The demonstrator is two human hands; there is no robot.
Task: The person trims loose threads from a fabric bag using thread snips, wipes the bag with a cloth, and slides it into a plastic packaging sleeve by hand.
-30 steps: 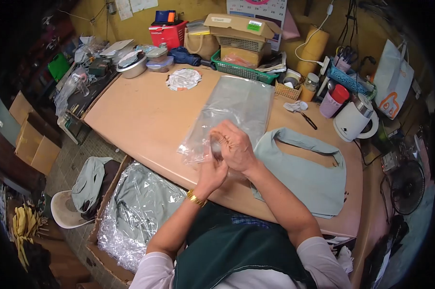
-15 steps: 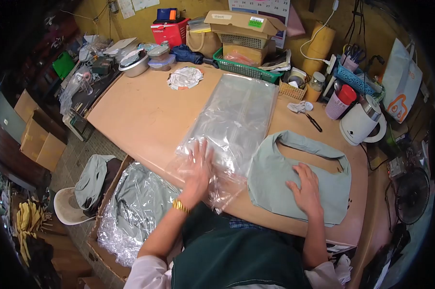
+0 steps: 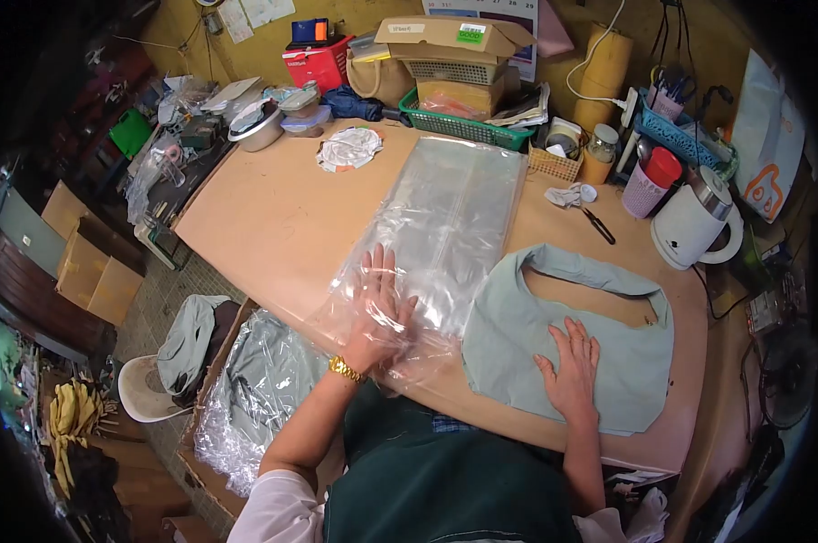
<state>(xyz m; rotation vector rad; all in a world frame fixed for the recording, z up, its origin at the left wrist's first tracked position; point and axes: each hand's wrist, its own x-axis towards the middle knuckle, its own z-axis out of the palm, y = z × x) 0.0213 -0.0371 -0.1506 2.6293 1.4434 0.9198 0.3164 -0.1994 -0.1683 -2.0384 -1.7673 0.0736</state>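
Observation:
Clear plastic bags (image 3: 454,204) lie stacked flat on the table, their near end loose and crumpled. My left hand (image 3: 379,303), a gold watch at its wrist, is at that near end with the fingers stretched out. Thin film lies over its fingers and knuckles. To the right, a pale grey-green cloth bag (image 3: 508,348) is spread flat, its wide strap looped toward the back. My right hand (image 3: 572,366) rests on the body of this bag, fingers spread and thumb out to the side.
Below the table's left edge stands a carton (image 3: 192,452) with plastic-wrapped grey-green cloth (image 3: 269,380). A chair (image 3: 147,389) holds more cloth. On the table are a white kettle (image 3: 689,222), black snips (image 3: 599,226), a pink cup (image 3: 642,192), a green basket (image 3: 468,129) and a white cloth bundle (image 3: 349,148).
My left hand has turned more upright, and the film now covers more of its fingers. My right hand has shifted slightly down on the cloth bag. The camera view has tilted a little.

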